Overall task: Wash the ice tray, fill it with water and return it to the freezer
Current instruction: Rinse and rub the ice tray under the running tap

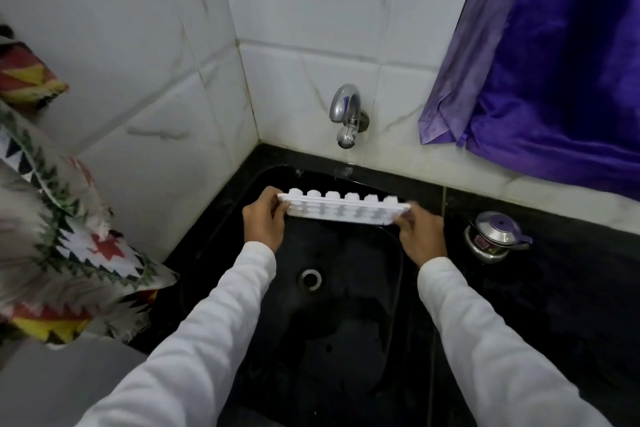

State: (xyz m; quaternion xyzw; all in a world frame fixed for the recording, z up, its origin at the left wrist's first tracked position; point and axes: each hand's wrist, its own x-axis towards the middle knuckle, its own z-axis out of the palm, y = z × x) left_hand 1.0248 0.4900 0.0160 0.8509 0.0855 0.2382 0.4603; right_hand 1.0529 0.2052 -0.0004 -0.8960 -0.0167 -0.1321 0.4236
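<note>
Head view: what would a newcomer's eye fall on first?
The white ice tray stands out, held at its ends by the left hand and the right hand above the black sink. Behind it a steel tap sticks out of the tiled wall, and a purple curtain hangs at upper right.

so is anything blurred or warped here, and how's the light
Head view: the ice tray blurs a little at its end by the right hand; the wide lens bows the wall tiles near the edges; the black sink is dim with faint sheen; the tap carries small glare.
</note>
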